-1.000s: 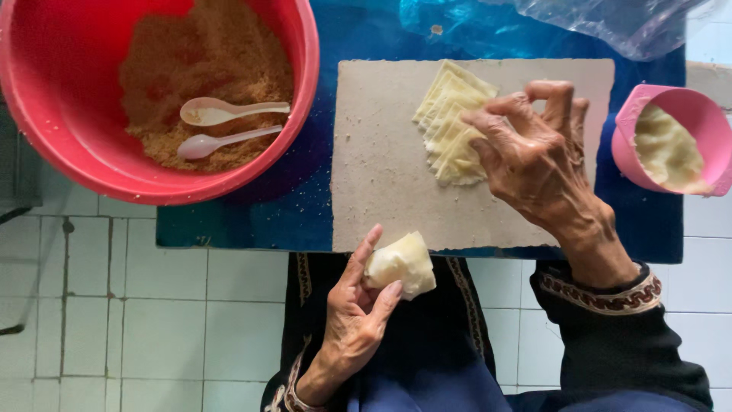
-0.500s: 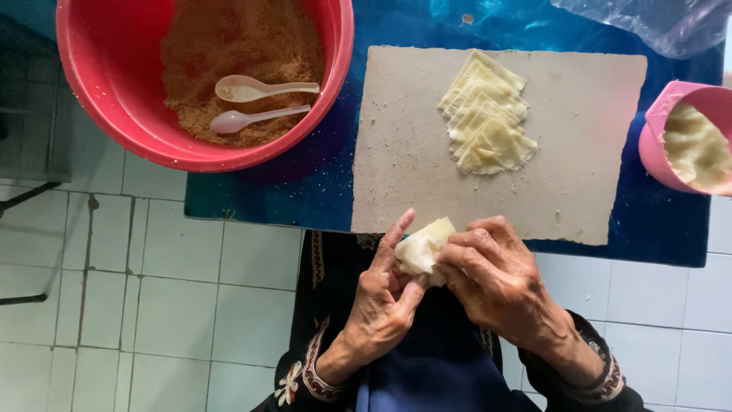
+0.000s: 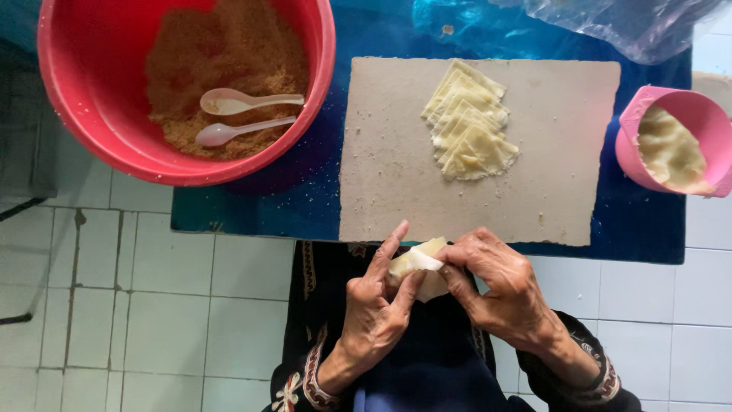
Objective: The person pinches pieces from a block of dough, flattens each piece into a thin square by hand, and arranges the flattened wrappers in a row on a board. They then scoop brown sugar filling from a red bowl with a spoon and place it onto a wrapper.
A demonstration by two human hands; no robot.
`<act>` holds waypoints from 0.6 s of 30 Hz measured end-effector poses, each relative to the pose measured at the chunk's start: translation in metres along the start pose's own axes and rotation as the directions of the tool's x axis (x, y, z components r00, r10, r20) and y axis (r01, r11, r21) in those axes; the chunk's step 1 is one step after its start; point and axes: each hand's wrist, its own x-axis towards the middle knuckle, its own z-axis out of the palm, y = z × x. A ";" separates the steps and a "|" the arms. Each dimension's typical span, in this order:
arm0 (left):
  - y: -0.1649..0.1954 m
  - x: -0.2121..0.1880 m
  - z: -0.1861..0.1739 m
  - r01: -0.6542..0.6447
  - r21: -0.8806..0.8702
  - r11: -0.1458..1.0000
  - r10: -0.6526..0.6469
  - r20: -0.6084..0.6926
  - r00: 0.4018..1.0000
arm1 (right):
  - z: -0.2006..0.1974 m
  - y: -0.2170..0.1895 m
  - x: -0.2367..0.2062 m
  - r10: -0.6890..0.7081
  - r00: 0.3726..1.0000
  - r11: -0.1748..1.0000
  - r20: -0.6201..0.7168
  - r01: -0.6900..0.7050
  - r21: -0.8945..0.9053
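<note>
A pale dough wrapper (image 3: 418,268) is held between both hands just below the near edge of the grey board (image 3: 381,152), above the lap. The left hand (image 3: 375,305) is cupped under it, fingers pinched against the wrapper, forefinger raised. The right hand (image 3: 499,286) is closed on the wrapper's right side, fingertips pressed onto the fold. A second ago the right hand was reaching over the stack of wrappers (image 3: 469,122) on the board while the wrapper was carried by the left hand alone; half a second ago the two hands had already met, and that grip is little changed since, the wrapper only slightly more folded. The stack is left fanned on the board's far half. A red basin (image 3: 69,99) of brown crumbly filling (image 3: 229,53) is seen at the left, two pale plastic spoons (image 3: 244,114) lying in it. A pink bowl (image 3: 637,122) of pale paste is noted at the right, on the blue table (image 3: 267,206).
</note>
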 end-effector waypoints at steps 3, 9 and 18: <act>-0.002 0.000 -0.003 0.100 -0.070 0.993 -0.099 0.012 0.995 | -0.016 0.009 -0.002 0.207 0.978 0.960 -0.003 -0.202 0.194; -0.006 0.001 -0.006 0.120 -0.315 0.942 -0.101 0.075 0.992 | -0.057 0.046 0.037 0.202 0.942 0.979 -0.268 -0.202 0.028; -0.008 0.001 -0.007 0.154 -0.305 0.940 -0.137 0.076 0.988 | -0.044 0.064 0.054 -0.273 0.959 0.819 -0.075 0.191 -0.541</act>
